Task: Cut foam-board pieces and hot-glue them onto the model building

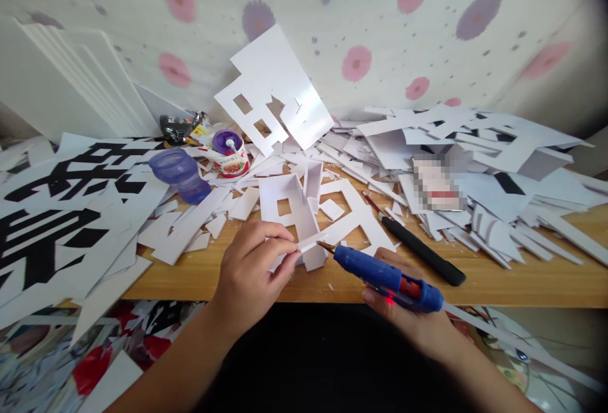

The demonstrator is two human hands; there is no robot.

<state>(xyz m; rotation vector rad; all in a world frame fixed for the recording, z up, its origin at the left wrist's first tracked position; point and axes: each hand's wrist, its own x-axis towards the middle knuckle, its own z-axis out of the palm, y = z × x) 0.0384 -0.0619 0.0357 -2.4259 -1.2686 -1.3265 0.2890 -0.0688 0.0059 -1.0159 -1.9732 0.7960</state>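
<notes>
Head view: one hand has a white strip, one has a blue glue gun

The left hand [259, 267] pinches a thin white strip [314, 241] in its fingertips. The right hand [403, 311] is wrapped around the blue glue gun [387, 277], and its tip is close to the strip. Just behind them, a white box shape [308, 210] sits on the wooden worktop [304, 287]. A black cutter [422, 251] lies to the right. A purple bottle [181, 175] is to the left, near a small tub [232, 163].
</notes>
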